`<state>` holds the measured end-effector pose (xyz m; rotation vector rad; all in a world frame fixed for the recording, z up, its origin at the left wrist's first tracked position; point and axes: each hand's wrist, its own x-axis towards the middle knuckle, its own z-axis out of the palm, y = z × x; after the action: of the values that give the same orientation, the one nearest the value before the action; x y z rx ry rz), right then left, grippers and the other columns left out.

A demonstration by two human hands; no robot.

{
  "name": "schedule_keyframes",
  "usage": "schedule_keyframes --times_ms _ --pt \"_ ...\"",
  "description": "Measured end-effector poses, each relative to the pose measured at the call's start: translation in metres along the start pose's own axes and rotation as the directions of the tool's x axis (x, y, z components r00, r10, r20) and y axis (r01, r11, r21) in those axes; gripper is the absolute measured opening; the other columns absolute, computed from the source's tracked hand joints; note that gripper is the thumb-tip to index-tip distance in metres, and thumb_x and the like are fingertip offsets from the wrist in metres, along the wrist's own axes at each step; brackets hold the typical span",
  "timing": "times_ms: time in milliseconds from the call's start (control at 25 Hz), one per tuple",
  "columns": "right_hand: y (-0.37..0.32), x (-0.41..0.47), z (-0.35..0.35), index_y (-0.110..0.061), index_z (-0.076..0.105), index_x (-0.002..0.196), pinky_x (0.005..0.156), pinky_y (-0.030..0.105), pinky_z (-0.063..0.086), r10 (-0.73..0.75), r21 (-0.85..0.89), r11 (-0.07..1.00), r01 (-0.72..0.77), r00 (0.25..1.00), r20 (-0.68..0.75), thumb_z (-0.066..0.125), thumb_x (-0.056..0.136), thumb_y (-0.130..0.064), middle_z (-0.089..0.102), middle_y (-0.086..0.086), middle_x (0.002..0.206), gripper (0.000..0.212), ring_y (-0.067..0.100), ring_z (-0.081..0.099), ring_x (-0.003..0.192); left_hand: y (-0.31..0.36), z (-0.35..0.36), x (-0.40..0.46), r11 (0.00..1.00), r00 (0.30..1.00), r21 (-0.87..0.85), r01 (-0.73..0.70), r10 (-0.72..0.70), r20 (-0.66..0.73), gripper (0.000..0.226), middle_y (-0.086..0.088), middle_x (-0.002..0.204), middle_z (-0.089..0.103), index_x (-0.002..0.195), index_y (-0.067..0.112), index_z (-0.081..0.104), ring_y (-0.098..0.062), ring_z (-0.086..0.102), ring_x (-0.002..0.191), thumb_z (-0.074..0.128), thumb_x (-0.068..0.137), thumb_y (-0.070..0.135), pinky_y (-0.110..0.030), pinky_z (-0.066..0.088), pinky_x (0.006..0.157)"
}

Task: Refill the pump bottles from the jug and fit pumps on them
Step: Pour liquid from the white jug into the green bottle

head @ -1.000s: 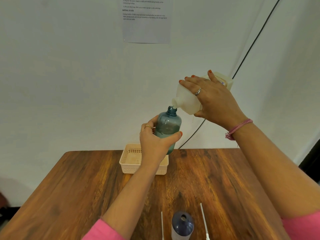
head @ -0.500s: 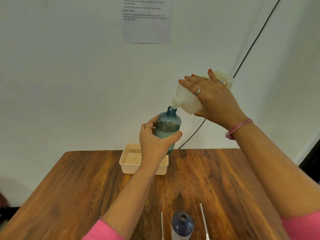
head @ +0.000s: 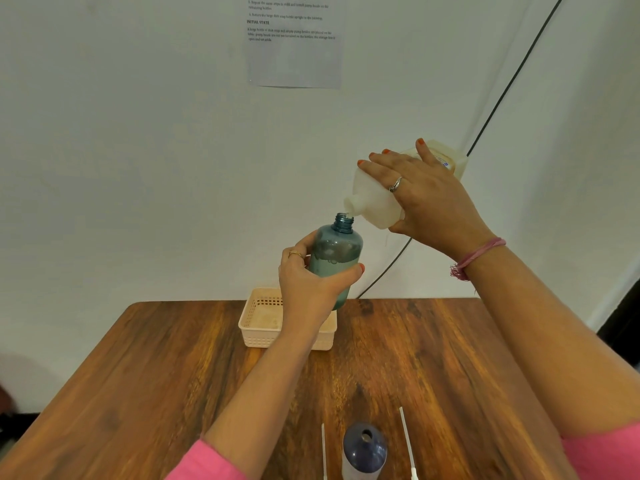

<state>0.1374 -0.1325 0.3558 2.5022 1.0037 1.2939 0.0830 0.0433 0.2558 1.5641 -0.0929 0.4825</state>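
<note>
Head view: mid-pour. Left hand (head: 308, 285) wraps the teal bottle (head: 334, 258), held in the air above the basket (head: 258, 327); right hand (head: 426, 199) clasps the tilted jug (head: 375, 199), spout just over the bottle neck. Liquid sits near the bottle's shoulder (looks nearly full). Next, I judge: right the jug, set it down, fit a pump. Second bottle (head: 363, 452) stands uncapped on the table (head: 138, 375), dip tubes (head: 406, 434) either side.

Basket (head: 258, 336) at table (head: 138, 393) far edge; dark bottle (head: 363, 452) near edge; bare wood between
</note>
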Motion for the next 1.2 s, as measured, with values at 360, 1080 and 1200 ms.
schedule_keyframes --times_ms 360,1080,1200 --pt "-0.0012 0.0003 -0.0014 -0.008 0.043 0.138 0.108 0.055 0.020 -0.014 -0.012 1.000 0.014 1.000 0.000 0.090 0.056 -0.014 0.054 0.019 0.133 0.094 0.037 0.052 0.122 -0.0003 -0.0003 -0.0012 1.000 1.000 -0.003 -0.005 0.005 0.005 0.064 0.007 0.118 0.051 0.098 0.050 0.047 -0.002 0.054 0.101 0.089 0.059 0.021 -0.024 0.054 0.080" --pt "-0.0044 -0.0009 -0.0025 -0.009 0.044 0.137 0.108 0.055 0.021 -0.026 -0.024 0.999 0.025 1.000 -0.018 0.089 0.058 -0.015 0.055 0.017 0.132 0.091 0.035 0.053 0.121 0.0014 -0.0027 -0.0044 0.999 1.000 -0.028 0.029 -0.029 0.011 0.067 0.007 0.120 0.051 0.103 0.047 0.046 -0.004 0.054 0.099 0.089 0.060 0.020 -0.016 0.051 0.070" --pt "-0.0050 -0.0009 -0.0028 -0.009 0.044 0.137 0.109 0.055 0.021 -0.024 -0.029 0.999 0.024 1.000 -0.019 0.089 0.058 -0.015 0.055 0.017 0.132 0.091 0.035 0.053 0.121 0.0021 -0.0025 -0.0047 0.999 0.999 -0.026 0.030 -0.029 0.013 0.068 0.007 0.119 0.050 0.105 0.046 0.045 -0.002 0.053 0.097 0.089 0.061 0.020 -0.014 0.050 0.068"
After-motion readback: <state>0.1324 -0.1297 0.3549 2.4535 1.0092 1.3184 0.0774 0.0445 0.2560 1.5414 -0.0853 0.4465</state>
